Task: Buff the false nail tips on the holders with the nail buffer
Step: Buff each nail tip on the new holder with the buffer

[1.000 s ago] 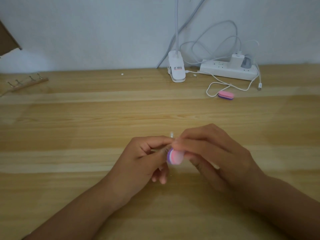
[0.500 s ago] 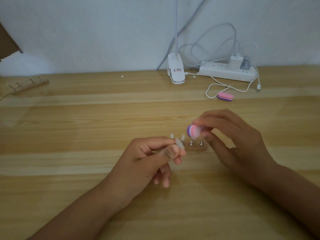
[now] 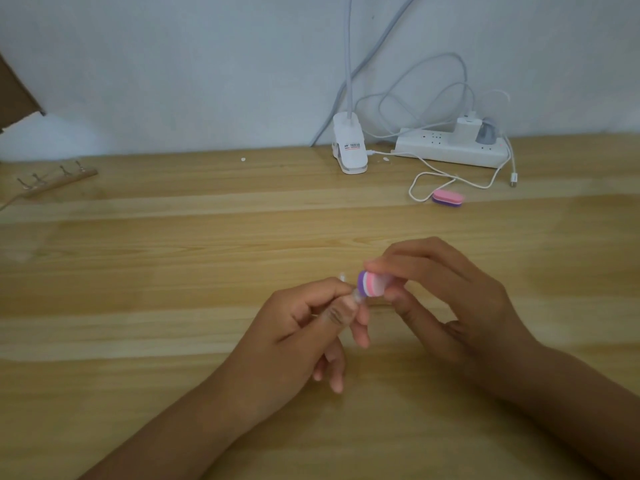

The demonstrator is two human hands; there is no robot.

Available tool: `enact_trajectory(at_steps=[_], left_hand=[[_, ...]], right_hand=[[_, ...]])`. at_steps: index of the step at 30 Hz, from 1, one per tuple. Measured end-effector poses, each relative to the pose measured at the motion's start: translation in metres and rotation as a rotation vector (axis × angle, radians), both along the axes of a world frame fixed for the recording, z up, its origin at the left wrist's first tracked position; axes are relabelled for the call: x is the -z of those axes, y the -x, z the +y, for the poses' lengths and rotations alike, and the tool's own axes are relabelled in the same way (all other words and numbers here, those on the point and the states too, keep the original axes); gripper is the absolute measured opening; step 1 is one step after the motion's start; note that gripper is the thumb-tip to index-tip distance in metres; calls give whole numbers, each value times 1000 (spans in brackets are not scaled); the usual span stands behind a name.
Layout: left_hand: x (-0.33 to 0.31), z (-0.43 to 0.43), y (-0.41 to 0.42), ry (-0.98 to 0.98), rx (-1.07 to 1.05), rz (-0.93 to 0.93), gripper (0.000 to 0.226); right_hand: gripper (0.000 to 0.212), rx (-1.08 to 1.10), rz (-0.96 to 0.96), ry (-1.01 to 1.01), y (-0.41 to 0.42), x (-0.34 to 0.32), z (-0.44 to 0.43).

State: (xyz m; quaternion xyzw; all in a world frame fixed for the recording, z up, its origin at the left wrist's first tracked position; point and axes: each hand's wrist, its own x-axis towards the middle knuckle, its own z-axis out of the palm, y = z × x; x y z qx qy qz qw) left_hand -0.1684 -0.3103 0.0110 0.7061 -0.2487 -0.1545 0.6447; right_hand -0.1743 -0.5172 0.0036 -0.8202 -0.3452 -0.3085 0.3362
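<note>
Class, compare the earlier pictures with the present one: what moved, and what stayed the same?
The right hand, gripping the nail buffer, had lifted away to the right and has come back left and down against the false nail tip. The left hand still pinches it. The spare buffer and power strip stayed put.

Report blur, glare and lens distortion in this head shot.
Head view: motion blur smears the pink-and-purple oval foam nail buffer and the right hand pinching it; the left hand, pinching the clear nail-tip holder, is slightly sharper; dim light, faint shadows; pale sheen on the wooden table; wide-angle lens slightly bows its plank lines.
</note>
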Motion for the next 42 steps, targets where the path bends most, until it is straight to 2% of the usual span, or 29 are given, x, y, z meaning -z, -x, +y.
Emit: enact_trajectory(at_steps=[3,9,12,17,21,25,31,35,39,42], left_hand=[[-1,1,-1,14,5,1,22],[-1,0,-3,12,16,56,26],[-2,-1,-1,38,16,95,25],[-4,1,-2,28,-10,131,27],[-3,-2,0,3,-7,113,24],[0,0,-3,-24,-13,107,29],[0,1,-3,-1,25,160,24],[-1,3,-5,21,15,228,27],[-3,3,-4,9,51,260,22],[-3,5,-7,23,67,271,26]], right_hand=[[26,-51,-37,31,4,4,7],[24,0,-41,27,-4,5,-1],[28,-43,-75,92,2,12,4],[24,91,-39,68,-8,4,-6],[27,-42,-57,98,8,7,10],[24,52,-60,114,-1,0,-2],[33,-3,-61,190,5,7,4],[25,21,-58,103,-1,3,0],[31,-8,-67,189,4,9,4],[24,51,-52,132,-4,3,-5]])
